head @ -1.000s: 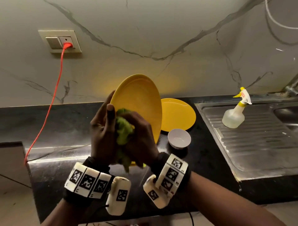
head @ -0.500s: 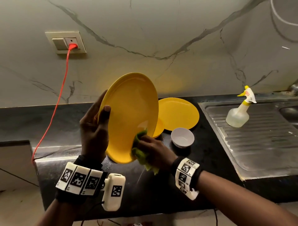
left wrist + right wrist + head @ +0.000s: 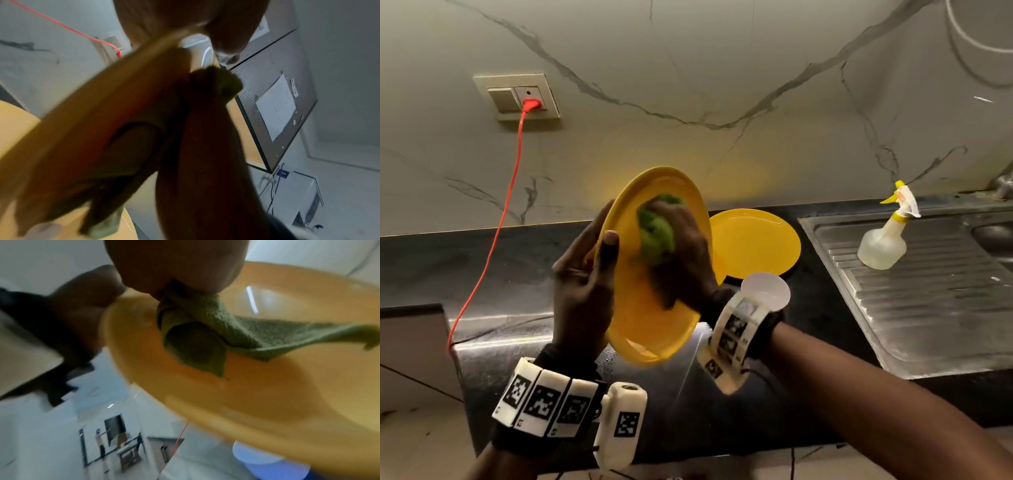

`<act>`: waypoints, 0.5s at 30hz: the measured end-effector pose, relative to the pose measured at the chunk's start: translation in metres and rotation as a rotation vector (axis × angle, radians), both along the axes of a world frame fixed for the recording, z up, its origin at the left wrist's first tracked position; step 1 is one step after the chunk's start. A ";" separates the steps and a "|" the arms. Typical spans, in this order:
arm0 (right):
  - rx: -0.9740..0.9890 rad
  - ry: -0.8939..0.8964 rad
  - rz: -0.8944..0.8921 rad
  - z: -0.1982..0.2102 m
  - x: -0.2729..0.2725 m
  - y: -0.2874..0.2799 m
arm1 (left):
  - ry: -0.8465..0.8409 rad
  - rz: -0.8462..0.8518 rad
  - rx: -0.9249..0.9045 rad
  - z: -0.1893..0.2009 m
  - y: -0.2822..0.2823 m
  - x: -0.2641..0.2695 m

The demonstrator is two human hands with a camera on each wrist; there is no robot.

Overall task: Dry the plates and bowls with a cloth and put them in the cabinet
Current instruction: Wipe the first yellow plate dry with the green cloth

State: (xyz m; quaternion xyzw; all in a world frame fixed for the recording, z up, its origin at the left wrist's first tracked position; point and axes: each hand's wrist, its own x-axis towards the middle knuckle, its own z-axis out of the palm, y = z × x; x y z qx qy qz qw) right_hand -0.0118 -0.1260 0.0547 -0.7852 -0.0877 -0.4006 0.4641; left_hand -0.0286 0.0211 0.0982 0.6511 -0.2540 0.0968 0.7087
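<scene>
Colours as I see them: held plate (image 3: 650,329) yellow, cloth (image 3: 655,229) green and nubbly. Second plate (image 3: 755,243) at 3 o'clock of it, same yellow. Small bowl (image 3: 767,291) white. Countertop (image 3: 500,263) black. Wall (image 3: 688,68) pale marble, dark grey veins. Cable (image 3: 496,236) red-orange. Spray bottle (image 3: 881,245) clear, yellow-white trigger. Wrist bands (image 3: 544,407) white, black square codes.
</scene>
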 end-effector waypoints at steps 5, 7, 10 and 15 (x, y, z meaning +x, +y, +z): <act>-0.108 0.037 0.282 -0.021 -0.035 0.049 | 0.036 0.013 -0.017 -0.006 0.001 0.001; -0.193 0.000 0.246 -0.020 -0.027 0.039 | 0.047 -0.002 -0.022 -0.011 0.003 0.002; -0.244 -0.004 0.068 -0.005 -0.003 0.013 | 0.074 -0.009 -0.021 -0.011 0.005 0.005; -0.032 0.228 -0.158 -0.016 0.019 -0.054 | 0.057 -0.018 -0.029 0.001 0.007 -0.002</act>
